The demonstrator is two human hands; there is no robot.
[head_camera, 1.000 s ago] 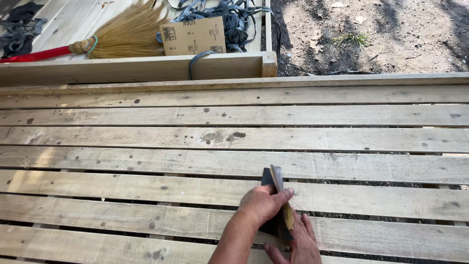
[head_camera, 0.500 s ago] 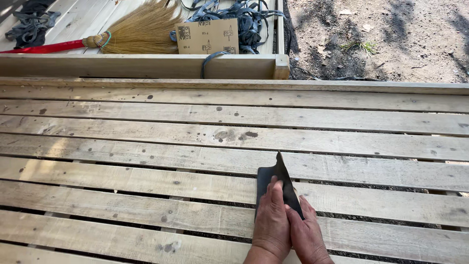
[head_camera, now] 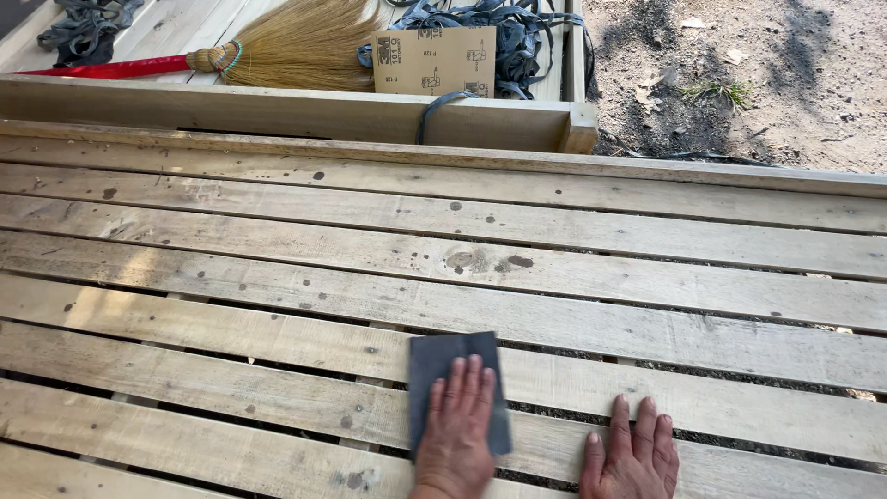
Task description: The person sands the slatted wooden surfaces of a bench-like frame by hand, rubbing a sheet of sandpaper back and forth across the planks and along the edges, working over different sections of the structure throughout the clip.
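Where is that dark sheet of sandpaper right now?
In the head view, the dark sandpaper sheet lies flat on the wooden slats near the bottom centre, pressed under the left hand, with the right hand flat on the boards just beside it.

We see one package | flat brown cardboard pack (head_camera: 434, 60) with dark print | rectangular | top centre, beside the straw broom (head_camera: 277, 46), against dark straps (head_camera: 517, 37)

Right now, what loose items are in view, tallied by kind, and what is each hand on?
Dark sandpaper sheet, under the left hand: 1
Tan sandpaper sheet: 1
Straw broom with red handle: 1
Dark strap tangles, one large, one small: 2
Total: 5
The right hand lies flat on a wooden slat.
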